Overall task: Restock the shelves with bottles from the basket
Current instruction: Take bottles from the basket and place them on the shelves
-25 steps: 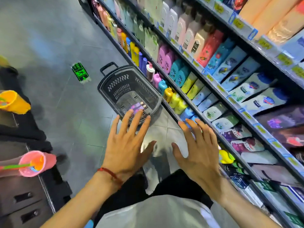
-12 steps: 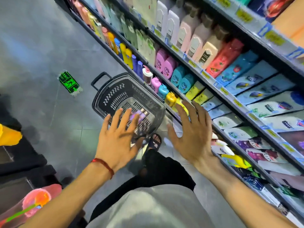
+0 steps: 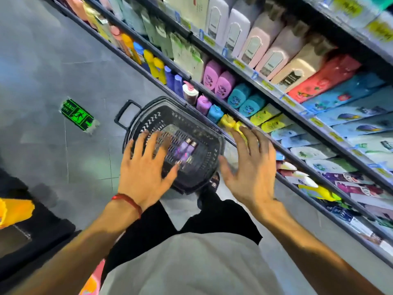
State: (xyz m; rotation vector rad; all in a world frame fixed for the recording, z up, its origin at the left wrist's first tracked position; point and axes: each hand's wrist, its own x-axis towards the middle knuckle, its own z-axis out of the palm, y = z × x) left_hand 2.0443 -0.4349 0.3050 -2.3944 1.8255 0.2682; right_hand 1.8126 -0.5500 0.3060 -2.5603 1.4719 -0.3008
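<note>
Both hands are spread wide and hold nothing. The left hand [image 3: 146, 167] hangs over the near left part of the black shopping basket [image 3: 158, 116], its fingers straight and fanned above the mesh bottom; the frame is blurred, so I cannot tell whether it touches the rim. A red cord bracelet [image 3: 127, 200] circles that wrist. The right hand [image 3: 248, 167] is just to the right of the basket, palm down, fingers apart and slightly bent, its fingertips in front of the edge of the shelves [image 3: 302, 165].

The basket stands on the grey tiled floor [image 3: 53, 60], close against the lowest shelf, its pull handle [image 3: 125, 112] on the far left side. A few purple bottles [image 3: 187, 149] with pale caps lie flat in the bottom of the basket, just beyond the left hand's fingers. Yellow bottles [image 3: 228, 122] stand on the shelf right beside the basket's far right corner. A green exit sticker [image 3: 77, 114] lies on the floor to the left of the basket.
</note>
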